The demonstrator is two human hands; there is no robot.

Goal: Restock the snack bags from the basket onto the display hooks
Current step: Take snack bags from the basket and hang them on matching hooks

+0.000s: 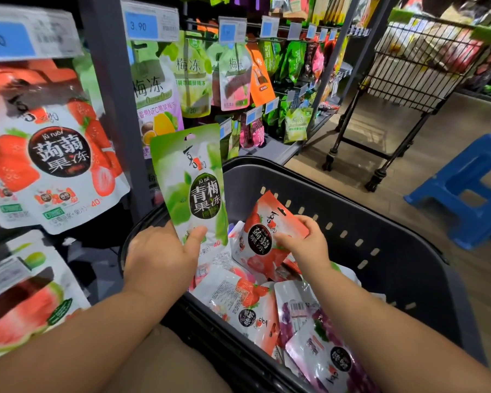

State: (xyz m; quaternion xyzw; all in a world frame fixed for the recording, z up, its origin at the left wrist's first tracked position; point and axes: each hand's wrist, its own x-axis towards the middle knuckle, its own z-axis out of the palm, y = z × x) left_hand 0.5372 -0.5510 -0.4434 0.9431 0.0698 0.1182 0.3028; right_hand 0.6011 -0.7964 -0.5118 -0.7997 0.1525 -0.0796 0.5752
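Observation:
My left hand holds a green plum jelly bag upright by its lower edge, thumb on the front, above the left rim of the dark basket. Over the basket my right hand grips a red strawberry jelly bag by its top right corner, tilted. Several more red, purple and white bags lie loose in the basket. Strawberry bags and watermelon bags hang on display hooks at the left.
A dark shelf post divides the left display from rows of hanging green, pink and orange bags with blue price tags. A loaded wire cart stands at the back right. A blue plastic stool sits on the wooden floor.

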